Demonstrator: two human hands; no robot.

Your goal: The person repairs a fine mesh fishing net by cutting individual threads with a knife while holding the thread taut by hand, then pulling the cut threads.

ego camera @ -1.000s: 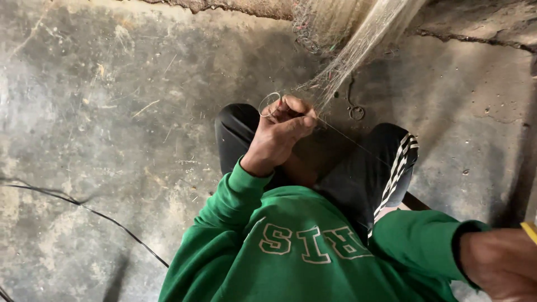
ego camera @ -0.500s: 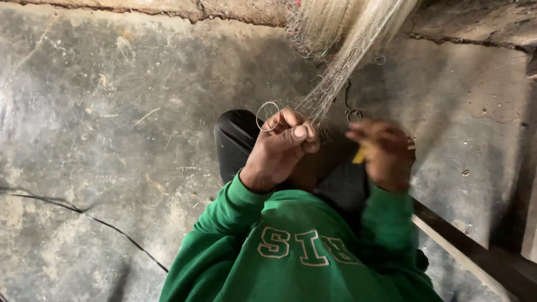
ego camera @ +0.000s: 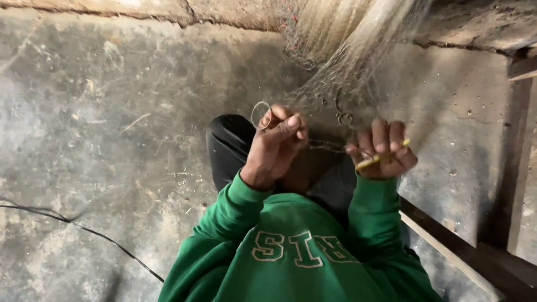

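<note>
Between our fingertips, the left hand (ego camera: 277,146) pinches a strand of the pale fishing net (ego camera: 347,61); the right hand (ego camera: 383,150), off at the frame's edge a second ago, now curls around a yellow netting needle (ego camera: 381,159) beside it, so the threading is in hand. The net hangs toward the concrete floor's (ego camera: 100,140) far edge. The green sweatshirt (ego camera: 291,263) bears pale lettering across its chest.

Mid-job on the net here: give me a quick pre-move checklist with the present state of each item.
1. Left hand pinching the fine net strands: ok.
2. Right hand gripping the yellow tool: ok.
3. Thread stretched between both hands: ok.
4. Loop above the left hand free of tangles: cannot tell.
5. Black cable on the floor away from the hands: ok.
</note>
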